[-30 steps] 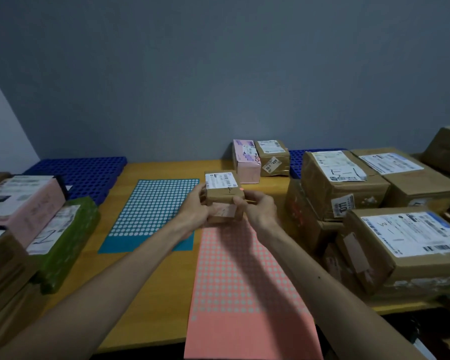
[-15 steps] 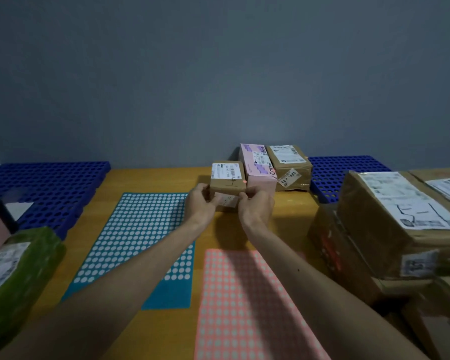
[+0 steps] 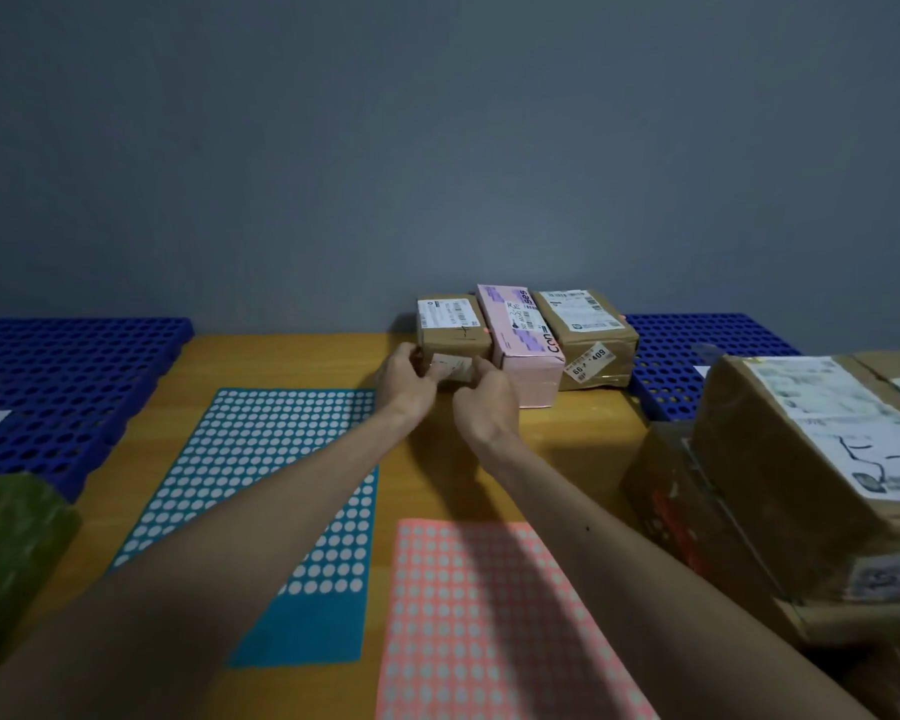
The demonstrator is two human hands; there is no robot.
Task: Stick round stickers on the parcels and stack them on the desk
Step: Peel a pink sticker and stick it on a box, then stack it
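Observation:
A small brown parcel with a white label sits at the back of the wooden desk, against the wall and touching the pink parcel. A tiny pink round sticker shows on its right top edge. My left hand and my right hand grip the parcel's near side from left and right, fingers curled round its front corners. Another brown parcel stands to the right of the pink one. A blue sticker sheet and a pink sticker sheet lie on the desk.
Blue perforated plastic mats lie at the back left and back right. Large brown boxes are piled at the right. A green wrapped parcel sits at the left edge.
Both hands have carried the small brown parcel away from me, from above the sticker sheets to the back of the desk, beside the pink parcel. The view shifted forward with them.

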